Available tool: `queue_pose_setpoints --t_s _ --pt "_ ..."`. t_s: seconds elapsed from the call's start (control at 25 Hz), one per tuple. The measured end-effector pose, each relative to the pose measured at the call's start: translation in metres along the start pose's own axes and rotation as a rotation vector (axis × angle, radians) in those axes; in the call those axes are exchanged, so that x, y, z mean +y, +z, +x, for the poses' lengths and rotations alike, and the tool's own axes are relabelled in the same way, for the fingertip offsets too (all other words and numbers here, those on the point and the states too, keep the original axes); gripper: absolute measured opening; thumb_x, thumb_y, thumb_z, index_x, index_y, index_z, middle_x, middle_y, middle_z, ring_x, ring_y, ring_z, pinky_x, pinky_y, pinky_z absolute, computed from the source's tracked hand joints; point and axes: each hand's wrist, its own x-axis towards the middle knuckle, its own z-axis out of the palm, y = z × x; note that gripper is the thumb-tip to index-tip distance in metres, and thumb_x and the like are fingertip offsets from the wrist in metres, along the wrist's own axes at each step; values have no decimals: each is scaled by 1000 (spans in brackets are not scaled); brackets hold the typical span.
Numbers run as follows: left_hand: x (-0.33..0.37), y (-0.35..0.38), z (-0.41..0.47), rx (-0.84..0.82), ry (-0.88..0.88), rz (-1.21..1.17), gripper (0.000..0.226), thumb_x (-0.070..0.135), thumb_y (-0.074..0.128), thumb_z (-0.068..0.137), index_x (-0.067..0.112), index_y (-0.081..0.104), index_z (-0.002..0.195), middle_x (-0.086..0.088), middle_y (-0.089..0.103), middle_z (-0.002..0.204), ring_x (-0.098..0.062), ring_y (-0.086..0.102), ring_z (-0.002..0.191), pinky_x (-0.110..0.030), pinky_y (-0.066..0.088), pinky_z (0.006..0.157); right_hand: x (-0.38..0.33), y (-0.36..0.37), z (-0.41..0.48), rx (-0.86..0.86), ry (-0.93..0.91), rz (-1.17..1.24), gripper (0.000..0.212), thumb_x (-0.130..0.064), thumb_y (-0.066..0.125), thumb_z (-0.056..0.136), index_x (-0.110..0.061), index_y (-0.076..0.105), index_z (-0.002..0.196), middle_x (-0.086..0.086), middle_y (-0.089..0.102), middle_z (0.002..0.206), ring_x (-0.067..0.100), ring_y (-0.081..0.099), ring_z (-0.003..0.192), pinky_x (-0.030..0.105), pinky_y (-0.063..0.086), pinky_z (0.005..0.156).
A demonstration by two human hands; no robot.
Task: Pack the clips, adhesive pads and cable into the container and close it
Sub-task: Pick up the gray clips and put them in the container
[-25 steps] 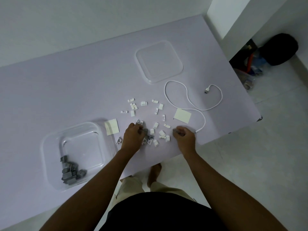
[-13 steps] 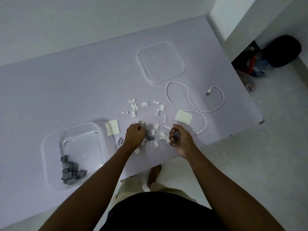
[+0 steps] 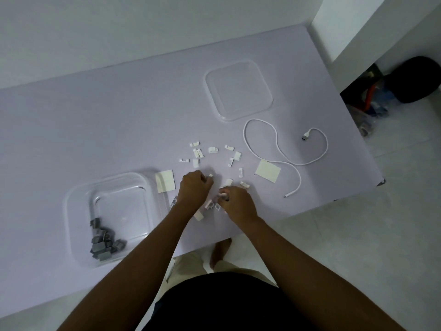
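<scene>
Several small white clips point(image 3: 212, 149) lie scattered mid-table. My left hand point(image 3: 193, 189) is curled over the near clips, its fingertips closed on a white clip. My right hand point(image 3: 236, 203) sits just to its right, fingers pinched on another white clip. A clear square container point(image 3: 78, 206) stands at the near left with several grey clips point(image 3: 103, 242) in its corner. One pale adhesive pad sheet point(image 3: 165, 180) touches the container's right rim; a second pad sheet point(image 3: 267, 173) lies right of the clips. The white cable point(image 3: 274, 139) loops at the right. The clear lid point(image 3: 238, 89) lies farther back.
The lavender table point(image 3: 119, 130) ends at a near edge just below my hands and at a right edge past the cable. Beyond the right edge, on the tiled floor, sit a black bag point(image 3: 415, 78) and some clutter point(image 3: 370, 103).
My right hand moved left from the cable's near end into the clip pile and closed on a clip. My left hand stayed over the clips, shifting slightly.
</scene>
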Motion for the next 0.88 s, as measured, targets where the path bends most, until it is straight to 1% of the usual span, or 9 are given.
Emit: queue_pose_setpoints --t_s 0.08,0.16,0.32,0.44,0.56,0.64,0.72,0.76,0.88 --pt "-4 -17 -5 58 -13 -63 27 34 60 92 8 66 85 2 60 76 -11 55 69 -21 36 60 -4 8 3 -23 5 -147 19 -32 68 91 -14 74 95 4 74 92 19 69 84 30 56 76" --pt "-12 -31 -9 88 -20 -100 26 34 60 91 9 66 87 0 64 81 -12 57 70 -22 37 63 -6 12 4 -9 30 -226 23 -37 67 91 -15 74 94 3 73 89 20 69 82 32 57 73" --pt "-31 -55 -23 162 -46 -134 24 34 60 91 12 65 83 5 59 71 -7 52 63 -16 33 56 -13 13 4 -25 11 -329 24 -38 68 89 -14 70 93 4 71 90 20 68 83 29 52 69" --pt "-42 -65 -34 194 -51 -147 23 34 61 91 15 63 78 8 56 73 -8 52 68 -19 33 59 -16 12 7 -38 25 -300 23 -34 71 88 -11 69 95 6 72 90 22 68 85 29 53 72" --pt "-63 -81 -43 195 -64 -123 22 34 62 89 16 62 77 2 60 81 -13 53 73 -26 34 68 -47 11 7 32 60 67 18 -26 70 89 -8 66 92 2 68 82 13 64 74 18 50 65" --pt "-85 -95 -51 184 -89 -75 22 34 61 87 14 62 77 -1 60 83 -17 55 78 -27 35 70 -84 14 5 46 75 364 13 -19 66 90 -9 61 83 2 61 72 11 55 65 19 45 58" --pt "-105 -111 -58 191 -94 -29 23 34 60 87 13 62 79 -2 59 83 -19 55 78 -29 36 69 -116 18 6 -28 160 657 15 -16 60 89 -11 58 76 0 53 64 14 46 57 28 39 52" --pt "-118 -122 -64 190 -103 8 24 34 59 89 12 62 81 -3 58 84 -20 56 78 -30 36 69 -134 24 5 -83 200 783 15 -15 57 89 -11 57 74 0 48 62 15 40 54 28 34 49" --pt "-165 -153 -84 20 -124 261 30 35 49 98 8 60 96 -10 61 97 -27 61 86 -33 43 71 -180 47 0 -231 255 903 11 -16 57 86 -9 57 77 5 46 64 18 39 52 27 31 48"
